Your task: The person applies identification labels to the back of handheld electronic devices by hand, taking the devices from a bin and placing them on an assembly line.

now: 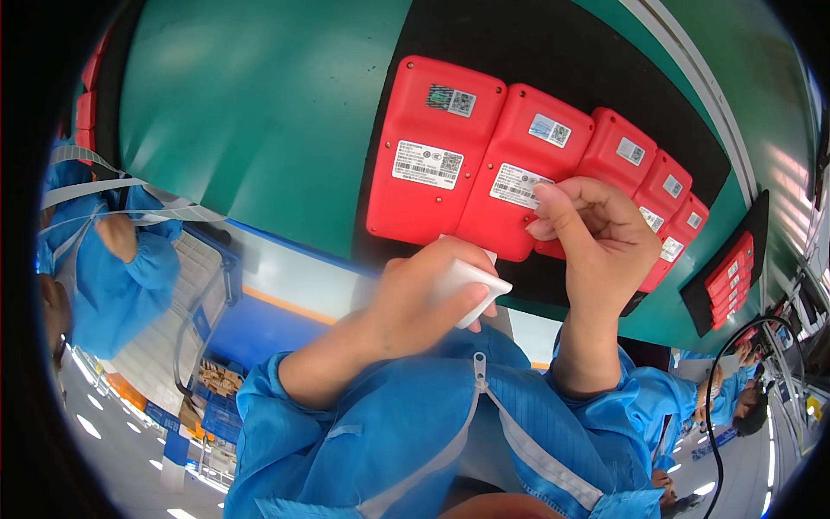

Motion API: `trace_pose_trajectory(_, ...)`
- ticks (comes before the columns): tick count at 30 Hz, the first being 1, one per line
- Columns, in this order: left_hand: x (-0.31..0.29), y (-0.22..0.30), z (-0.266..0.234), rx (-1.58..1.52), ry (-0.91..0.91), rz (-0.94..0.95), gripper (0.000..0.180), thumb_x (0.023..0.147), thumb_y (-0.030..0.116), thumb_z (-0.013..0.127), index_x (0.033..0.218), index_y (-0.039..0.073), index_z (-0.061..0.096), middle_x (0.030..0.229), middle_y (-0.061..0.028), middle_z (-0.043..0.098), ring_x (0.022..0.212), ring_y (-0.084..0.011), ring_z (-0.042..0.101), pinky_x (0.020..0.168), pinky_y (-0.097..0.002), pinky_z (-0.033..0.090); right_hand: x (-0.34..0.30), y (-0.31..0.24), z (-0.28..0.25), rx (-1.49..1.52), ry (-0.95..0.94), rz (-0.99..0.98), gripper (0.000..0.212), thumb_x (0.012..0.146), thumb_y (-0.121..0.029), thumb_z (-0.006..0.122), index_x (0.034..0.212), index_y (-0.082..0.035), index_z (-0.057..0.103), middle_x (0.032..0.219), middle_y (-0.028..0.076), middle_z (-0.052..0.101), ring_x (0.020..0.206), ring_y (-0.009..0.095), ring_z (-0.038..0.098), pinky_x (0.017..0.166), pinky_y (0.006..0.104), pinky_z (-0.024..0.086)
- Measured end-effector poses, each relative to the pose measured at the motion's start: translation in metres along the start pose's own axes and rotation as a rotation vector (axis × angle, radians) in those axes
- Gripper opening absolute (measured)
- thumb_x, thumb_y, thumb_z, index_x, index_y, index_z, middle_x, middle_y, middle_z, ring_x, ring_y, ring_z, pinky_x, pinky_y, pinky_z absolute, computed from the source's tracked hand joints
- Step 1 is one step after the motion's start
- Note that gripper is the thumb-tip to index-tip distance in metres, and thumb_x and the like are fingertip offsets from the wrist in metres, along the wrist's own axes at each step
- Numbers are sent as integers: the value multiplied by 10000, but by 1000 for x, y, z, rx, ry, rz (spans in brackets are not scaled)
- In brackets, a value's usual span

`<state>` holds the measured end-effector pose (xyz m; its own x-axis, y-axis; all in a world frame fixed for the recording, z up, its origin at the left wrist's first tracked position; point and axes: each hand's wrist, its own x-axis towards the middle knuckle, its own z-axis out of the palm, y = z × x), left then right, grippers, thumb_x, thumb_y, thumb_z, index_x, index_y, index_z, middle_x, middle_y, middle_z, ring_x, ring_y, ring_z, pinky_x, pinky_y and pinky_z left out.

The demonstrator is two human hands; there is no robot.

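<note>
Several red handheld devices (437, 124) lie in a row, backs up, each bearing white labels with square codes. My left hand (406, 298), below the two leftmost devices, is closed around a white folded sheet or pad (471, 281); its exact kind is unclear. Over the lower right part of the second red device (536, 157) hovers my right hand (609, 238), thumb and index finger pinched beside its larger printed label (516, 185). Whether anything thin sits in that pinch cannot be made out. The right hand partly covers the third device (616, 143).
A black mat (467, 35) underlies the devices on a green tabletop (259, 95). At right, another dark mat carries more red devices (731, 278). A co-worker in a blue jacket (125, 281) sits at left; others are at lower right. A black cable (711, 406) curves down there.
</note>
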<state>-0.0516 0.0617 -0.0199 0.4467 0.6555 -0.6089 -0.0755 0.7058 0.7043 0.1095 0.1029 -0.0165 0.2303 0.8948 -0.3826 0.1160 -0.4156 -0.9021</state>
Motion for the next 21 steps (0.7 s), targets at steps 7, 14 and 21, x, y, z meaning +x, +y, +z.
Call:
trace_pose_trajectory(7,0,1,5,-55,50,-29,132,843,127,498,927,25,500,704,-98,609,575,-136,602,519,-246,477,3,-3,5,-173,-17,-30,110,732,-50,660,750,6,567,613,56,588,537,87,578,488,185,456)
trace_pose_trajectory(14,0,-1,18,51,191,49,148,821,104,539,907,-16,545,700,-106,614,548,-132,601,484,-240,480,-9,1,-18,-228,-233,-88,177,707,-51,688,789,-8,536,632,-13,522,565,38,502,502,142,366)
trace_pose_trajectory(21,3,2,38,-120,200,-52,153,811,122,563,886,-11,573,711,-98,619,560,-125,607,489,-223,484,-41,24,-32,184,-249,-94,138,668,61,664,782,34,591,686,46,559,586,66,529,531,178,422)
